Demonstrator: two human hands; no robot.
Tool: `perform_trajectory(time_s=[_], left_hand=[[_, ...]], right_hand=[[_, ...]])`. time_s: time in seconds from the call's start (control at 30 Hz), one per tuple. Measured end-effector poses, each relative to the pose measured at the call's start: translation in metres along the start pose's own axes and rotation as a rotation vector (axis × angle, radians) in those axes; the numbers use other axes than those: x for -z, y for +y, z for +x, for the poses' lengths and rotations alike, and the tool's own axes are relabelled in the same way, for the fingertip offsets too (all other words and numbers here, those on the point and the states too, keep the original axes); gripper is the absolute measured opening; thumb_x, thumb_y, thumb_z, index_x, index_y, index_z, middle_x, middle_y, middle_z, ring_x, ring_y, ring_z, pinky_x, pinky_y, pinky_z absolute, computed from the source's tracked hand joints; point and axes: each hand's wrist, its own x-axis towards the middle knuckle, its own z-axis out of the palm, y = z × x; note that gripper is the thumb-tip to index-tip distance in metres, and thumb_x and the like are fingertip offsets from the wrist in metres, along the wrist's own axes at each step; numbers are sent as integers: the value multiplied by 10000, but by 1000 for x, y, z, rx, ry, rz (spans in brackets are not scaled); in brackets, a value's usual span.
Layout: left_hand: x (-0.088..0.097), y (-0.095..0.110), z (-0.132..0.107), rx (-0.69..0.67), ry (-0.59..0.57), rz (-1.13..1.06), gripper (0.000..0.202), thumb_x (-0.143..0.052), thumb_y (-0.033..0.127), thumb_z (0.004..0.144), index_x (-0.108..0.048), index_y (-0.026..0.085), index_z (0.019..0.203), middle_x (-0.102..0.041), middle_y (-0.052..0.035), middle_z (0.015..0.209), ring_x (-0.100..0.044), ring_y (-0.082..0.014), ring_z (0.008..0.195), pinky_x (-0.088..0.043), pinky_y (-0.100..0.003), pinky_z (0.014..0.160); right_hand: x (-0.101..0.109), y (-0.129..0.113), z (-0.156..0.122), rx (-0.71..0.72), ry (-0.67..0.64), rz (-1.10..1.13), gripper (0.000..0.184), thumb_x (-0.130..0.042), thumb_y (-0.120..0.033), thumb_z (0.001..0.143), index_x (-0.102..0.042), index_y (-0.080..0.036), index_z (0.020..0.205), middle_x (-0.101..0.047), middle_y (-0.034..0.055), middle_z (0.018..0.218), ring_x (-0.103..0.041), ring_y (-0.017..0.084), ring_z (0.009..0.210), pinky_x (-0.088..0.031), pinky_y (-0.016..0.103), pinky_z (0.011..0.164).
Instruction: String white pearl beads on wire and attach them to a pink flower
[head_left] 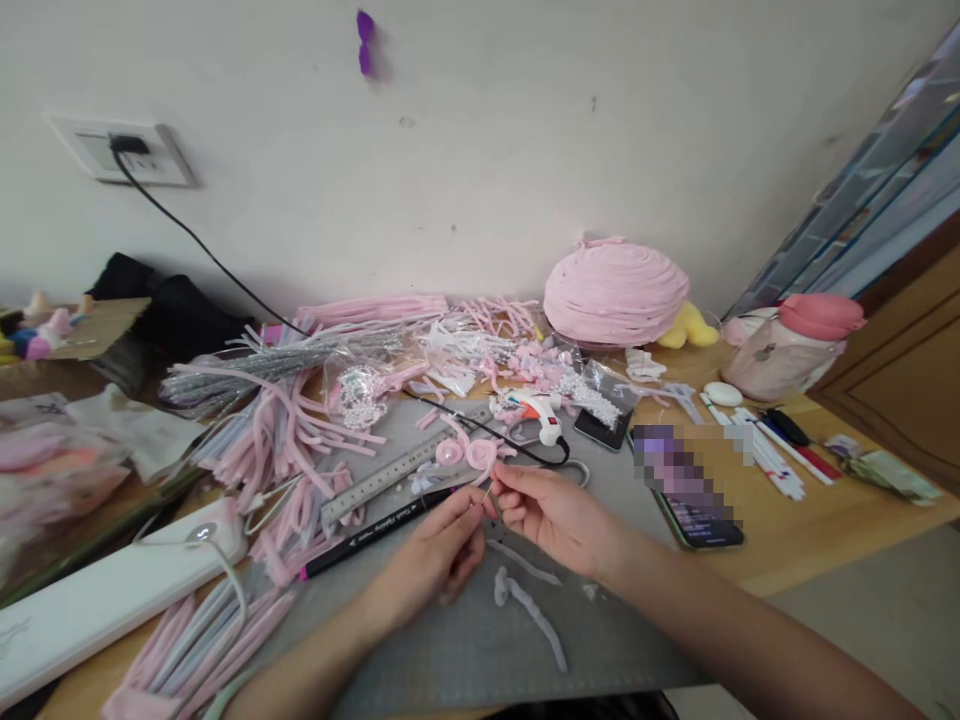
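Both hands meet over the grey cutting mat (622,610), fingertips pinched close together. Between them runs a thin pale strand (488,492); whether it is wire or a bare pipe cleaner stem I cannot tell. My left hand (446,540) has its thumb and forefinger closed on the strand's lower part. My right hand (551,515) pinches its upper part. Just beyond the fingertips lie pink spiral coils (478,454) with bead-like centres. A fuzzy grey pipe cleaner piece (536,615) rests below the hands. A black marker (375,537) and a steel ruler (390,480) lie to the left.
Behind the hands lie a white glue gun (536,408), bagged pearl beads (596,398) and pink pipe cleaner bundles (274,435). A phone (694,500) and white pens (765,460) are at right. A long white device (112,590) fills the left. A pink dome (615,295) stands against the wall.
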Motion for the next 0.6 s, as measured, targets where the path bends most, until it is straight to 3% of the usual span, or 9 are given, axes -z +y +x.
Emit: perform_trajectory(time_s=[0.27, 0.6], left_hand=[[-2, -1, -1, -11, 82, 22, 234, -397, 425, 838, -414, 194, 811, -327, 116, 441, -179, -30, 326, -157, -125, 309], [-2, -1, -3, 32, 40, -12, 269, -397, 453, 842, -429, 189, 798, -333, 103, 475, -199, -36, 359, -153, -147, 330]], right_hand=[[3, 11, 5, 88, 27, -46, 153, -738, -215, 640, -642, -101, 673, -581, -8, 608, -485, 17, 510, -386, 106, 486], [9, 13, 2, -38, 41, -2, 140, -721, -201, 663, -660, -111, 751, -572, -7, 627, -476, 17, 522, -370, 113, 480]])
